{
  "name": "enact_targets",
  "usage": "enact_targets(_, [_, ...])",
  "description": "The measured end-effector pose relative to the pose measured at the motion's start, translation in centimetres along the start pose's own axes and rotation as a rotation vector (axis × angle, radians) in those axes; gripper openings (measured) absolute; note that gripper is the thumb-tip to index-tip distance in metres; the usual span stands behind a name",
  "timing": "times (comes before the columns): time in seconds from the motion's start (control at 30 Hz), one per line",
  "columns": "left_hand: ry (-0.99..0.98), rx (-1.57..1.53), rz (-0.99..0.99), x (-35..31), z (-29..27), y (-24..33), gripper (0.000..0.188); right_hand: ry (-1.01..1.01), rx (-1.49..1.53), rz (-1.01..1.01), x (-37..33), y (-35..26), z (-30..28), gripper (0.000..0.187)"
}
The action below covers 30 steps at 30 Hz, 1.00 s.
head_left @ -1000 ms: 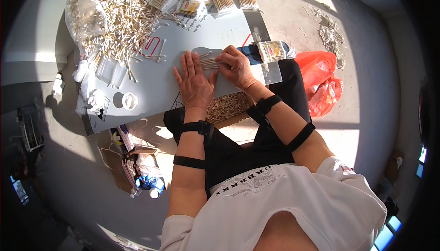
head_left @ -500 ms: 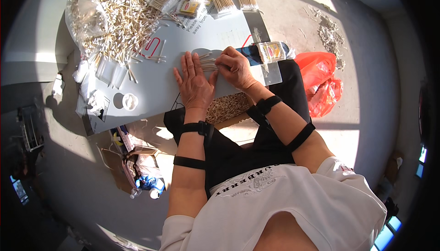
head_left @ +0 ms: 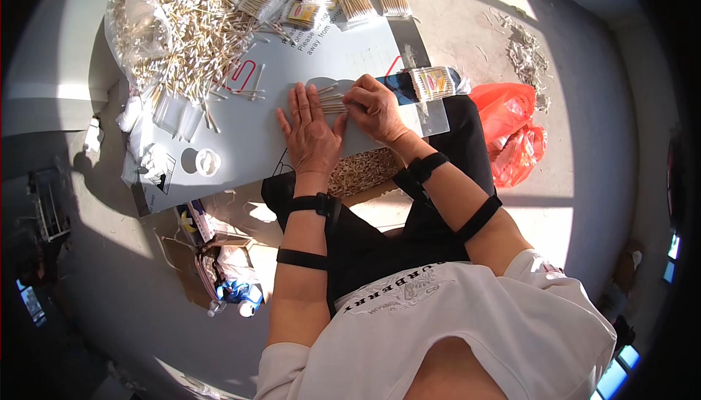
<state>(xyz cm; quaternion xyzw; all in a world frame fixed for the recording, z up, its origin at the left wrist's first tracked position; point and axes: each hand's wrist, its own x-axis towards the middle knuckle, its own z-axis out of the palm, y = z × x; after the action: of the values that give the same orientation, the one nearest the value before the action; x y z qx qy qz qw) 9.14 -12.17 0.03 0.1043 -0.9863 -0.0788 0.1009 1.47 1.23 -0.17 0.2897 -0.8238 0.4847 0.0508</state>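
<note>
Several cotton swabs point(head_left: 331, 101) lie side by side on the grey tabletop point(head_left: 255, 155), between my two hands. My left hand point(head_left: 312, 131) rests flat with its fingers stretched out, beside the left ends of these swabs. Bent and pinched together, the fingers of my right hand point(head_left: 374, 110) close on their right ends; the fingertips are partly hidden. Just right of that hand, a packed bag of swabs point(head_left: 434, 83) lies on a dark strip at the table's edge. A large heap of loose swabs point(head_left: 193, 28) covers the far left.
Filled swab packs point(head_left: 355, 4) are piled at the back. A small round white container point(head_left: 207, 162) and clear plastic sleeves point(head_left: 177, 115) sit at the left. Below the near edge is a box of swabs point(head_left: 361, 172). Red plastic bags point(head_left: 511, 133) lie on the right.
</note>
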Motion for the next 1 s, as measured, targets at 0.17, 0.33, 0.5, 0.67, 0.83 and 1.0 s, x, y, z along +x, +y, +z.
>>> enact_targets(0.17, [0.006,0.003,0.004,0.0,0.1,0.0,0.077,-0.001,0.016,0.056,0.0,-0.2,0.1,0.018])
enact_targets(0.33, [0.000,-0.013,0.001,0.1,0.0,0.1,0.077,-0.029,-0.042,0.008,0.0,0.1,0.0,0.021])
enact_targets(0.5, [0.004,-0.030,-0.002,0.1,0.0,0.0,0.076,-0.031,-0.033,0.042,0.4,-0.2,0.0,0.021])
enact_targets(0.67, [0.018,-0.049,0.001,0.0,-0.2,-0.1,0.074,-0.037,-0.140,0.171,1.7,-1.2,0.6,0.015])
enact_targets(0.83, [0.012,-0.036,0.012,0.0,-0.5,-0.3,0.071,-0.088,-0.121,0.069,4.6,-1.8,1.8,0.016])
enact_targets(1.0, [0.026,-0.028,0.011,-0.3,-0.8,-0.2,0.065,-0.355,-0.130,-0.013,9.4,-5.6,6.7,0.022])
